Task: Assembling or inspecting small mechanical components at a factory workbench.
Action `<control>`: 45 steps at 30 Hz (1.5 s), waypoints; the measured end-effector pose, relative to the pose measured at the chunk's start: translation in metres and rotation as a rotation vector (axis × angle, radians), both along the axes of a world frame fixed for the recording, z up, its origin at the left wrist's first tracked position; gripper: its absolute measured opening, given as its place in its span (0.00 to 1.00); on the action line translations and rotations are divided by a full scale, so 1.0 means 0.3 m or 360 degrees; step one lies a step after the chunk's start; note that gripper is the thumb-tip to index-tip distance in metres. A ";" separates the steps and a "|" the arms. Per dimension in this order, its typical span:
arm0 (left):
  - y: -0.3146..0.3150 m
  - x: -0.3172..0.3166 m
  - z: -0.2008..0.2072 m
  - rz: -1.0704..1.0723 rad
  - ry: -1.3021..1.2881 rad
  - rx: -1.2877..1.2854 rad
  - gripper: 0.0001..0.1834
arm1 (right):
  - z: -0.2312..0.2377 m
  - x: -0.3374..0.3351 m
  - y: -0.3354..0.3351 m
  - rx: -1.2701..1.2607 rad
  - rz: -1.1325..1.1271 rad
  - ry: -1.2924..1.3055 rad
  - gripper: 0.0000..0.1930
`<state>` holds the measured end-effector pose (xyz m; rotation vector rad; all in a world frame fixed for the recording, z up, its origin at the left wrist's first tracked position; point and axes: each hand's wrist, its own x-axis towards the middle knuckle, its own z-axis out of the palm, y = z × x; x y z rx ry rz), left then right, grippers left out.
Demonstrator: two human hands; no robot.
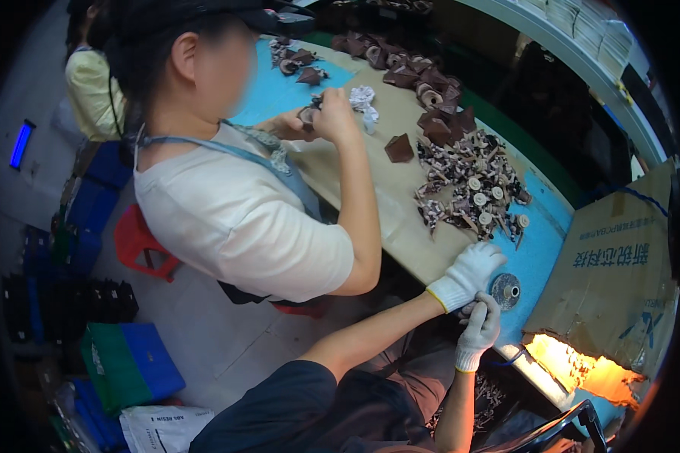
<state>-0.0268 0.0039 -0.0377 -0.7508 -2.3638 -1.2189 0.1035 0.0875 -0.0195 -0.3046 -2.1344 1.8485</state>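
Observation:
My left hand (470, 275), in a white knit glove, lies at the table's near edge with its fingers stretched out beside the pile of small parts. Just below it, my right hand (479, 332), also gloved, has its fingers bent together. Something small and dark seems to be at its fingertips, too hidden to name. Right of both hands, a round grey disc (505, 291) with a pale raised centre sits on the blue mat (535, 249). Beyond my left hand spreads the heap of small dark and beige parts (468, 185), with several pale round pieces among them.
A co-worker (242, 219) at my left handles a small dark piece. Brown angular pieces (423, 79) line the table's far side. At right stands a cardboard box (619, 257), bright orange light by its torn lower edge. More small parts (480, 404) lie below the table edge.

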 end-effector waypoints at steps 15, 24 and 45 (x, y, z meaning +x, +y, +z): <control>-0.022 0.002 0.058 0.0026 0.0305 -0.0004 0.17 | 0.064 0.005 0.006 0.0044 -0.0076 -0.0011 0.11; 0.012 -0.030 0.010 -0.0441 0.0362 -0.0099 0.19 | 0.088 0.037 0.051 -0.0300 0.0139 0.0092 0.10; 0.030 0.025 0.086 -0.0245 0.0353 -0.0600 0.18 | 0.186 -0.229 1.184 0.1871 -0.0673 -0.0926 0.11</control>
